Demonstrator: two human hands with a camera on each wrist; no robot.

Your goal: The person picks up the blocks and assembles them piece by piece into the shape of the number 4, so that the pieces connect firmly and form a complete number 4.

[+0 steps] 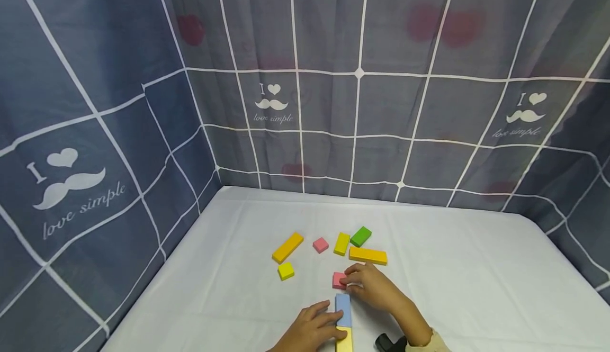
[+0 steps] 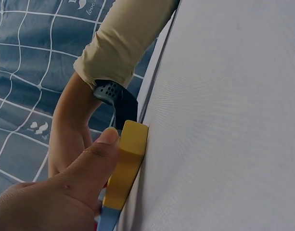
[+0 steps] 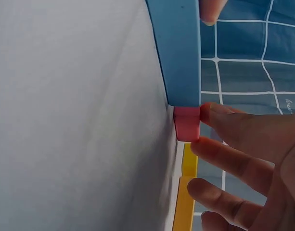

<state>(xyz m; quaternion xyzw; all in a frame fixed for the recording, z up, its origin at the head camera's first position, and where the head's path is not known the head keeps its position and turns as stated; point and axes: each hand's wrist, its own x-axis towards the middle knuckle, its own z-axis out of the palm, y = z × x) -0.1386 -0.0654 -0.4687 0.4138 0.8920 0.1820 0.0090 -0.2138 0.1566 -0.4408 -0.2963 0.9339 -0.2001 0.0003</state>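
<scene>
A blue block [image 1: 343, 309] and a pale yellow block [image 1: 344, 345] lie end to end near the front of the table. My left hand [image 1: 307, 331] rests against their left side, with loosely extended fingers touching both; in the left wrist view the thumb lies along the yellow block [image 2: 126, 166]. Just beyond the blue block's far end, my right hand [image 1: 376, 288] pinches a small pink block [image 1: 338, 281] between thumb and index finger. In the right wrist view this pink block [image 3: 187, 124] appears right at the blue block's end [image 3: 181, 57].
Farther back lie a long orange block [image 1: 288, 247], a small yellow block [image 1: 286, 271], another pink block [image 1: 321, 244], a yellow block [image 1: 341, 244], a green block [image 1: 360, 236] and a second orange block [image 1: 368, 255]. A grid-patterned curtain [image 1: 329, 103] surrounds the white table [image 1: 229, 267].
</scene>
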